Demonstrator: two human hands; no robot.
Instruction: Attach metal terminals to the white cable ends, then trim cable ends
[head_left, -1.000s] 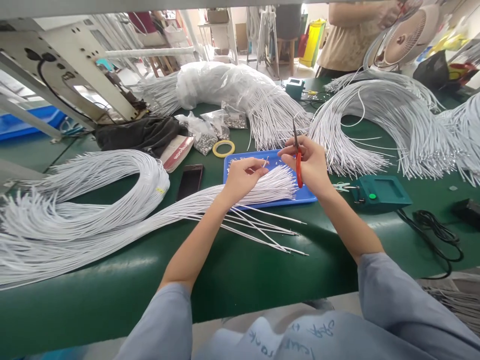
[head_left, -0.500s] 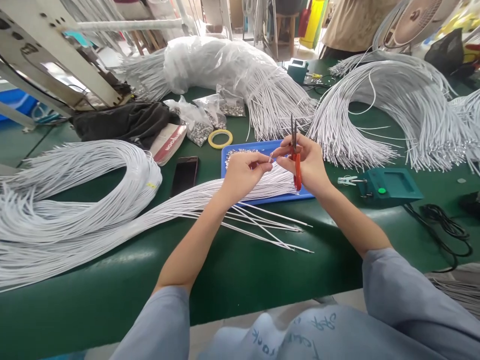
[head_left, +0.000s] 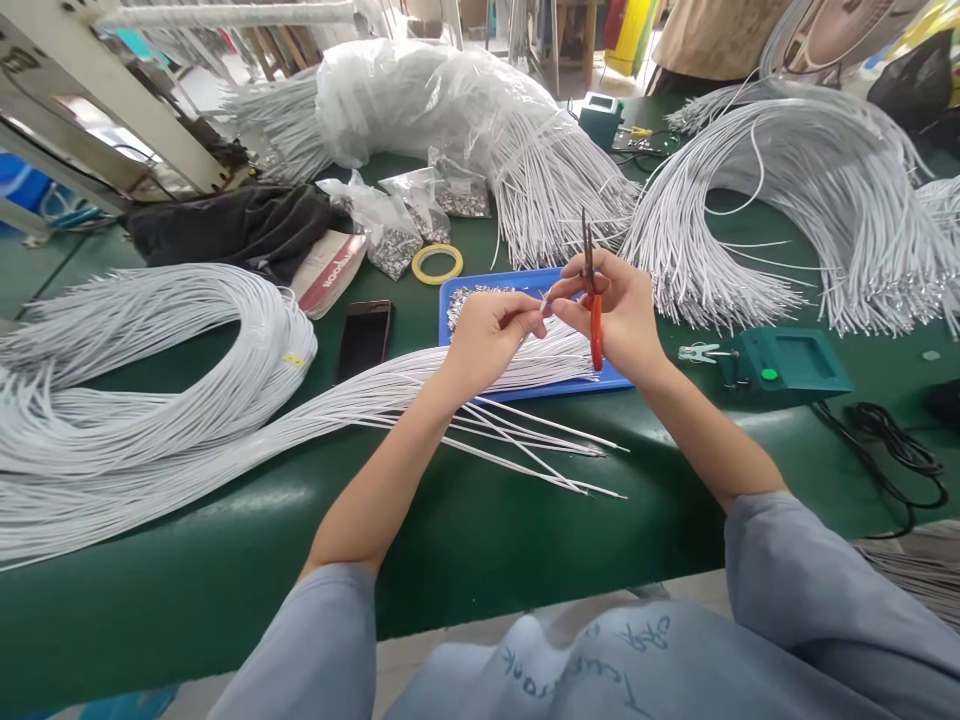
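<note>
Between thumb and fingers, my left hand (head_left: pixel 491 335) pinches the end of a white cable (head_left: pixel 543 303). My right hand (head_left: pixel 619 310) is closed around red-handled scissors (head_left: pixel 596 330), whose dark blades point up and away. Its thumb and fingertips meet the cable end beside my left fingertips; the exact contact is too small to make out. Below both hands, a blue tray (head_left: pixel 525 280) bears small metal pieces (head_left: pixel 480 302) and the ends of a bundle of white cables (head_left: pixel 420 375). Several loose cable ends (head_left: pixel 547 440) lie on the green table in front of the tray.
Coiled white cables (head_left: pixel 262 330) lie at left, and more bundles (head_left: pixel 780 150) at the back right. A phone (head_left: pixel 364 340), yellow tape roll (head_left: pixel 437 264) and bags of metal parts (head_left: pixel 394 245) sit behind. A green device (head_left: pixel 787 360) with a cord stands at right.
The view has shifted slightly. Both hands stay together at the cable end, with fingers moved a little, and the scissors remain in the right hand.
</note>
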